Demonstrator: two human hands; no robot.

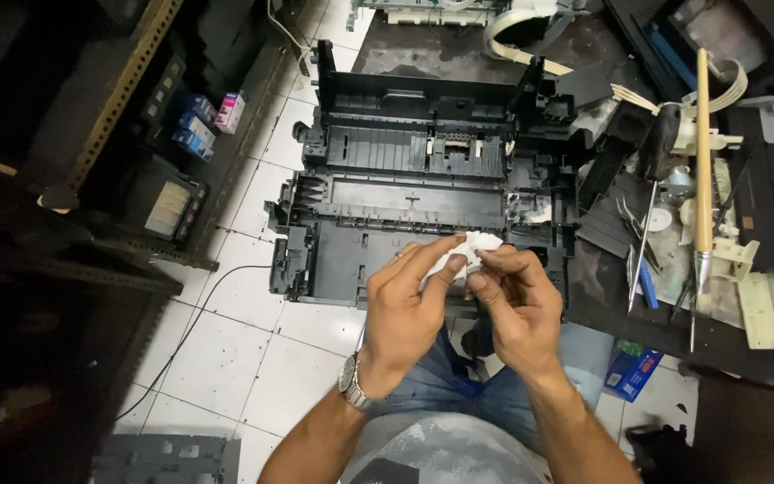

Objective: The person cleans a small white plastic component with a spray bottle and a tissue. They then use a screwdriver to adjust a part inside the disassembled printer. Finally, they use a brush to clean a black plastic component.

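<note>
Two hands meet above the person's lap, both pinched on one crumpled white tissue [469, 251]: the left hand [409, 305] grips its near side with thumb and forefinger, the right hand [512, 300] pulls at the other, apparently to fold or tear it. Directly beyond, a stripped black printer chassis [414, 193] lies open on the tiled floor [226, 350]. At the floor's right edge, a screwdriver [651, 188], tweezers [635, 282] and a long brush handle [702, 152] crowd the reach.
</note>
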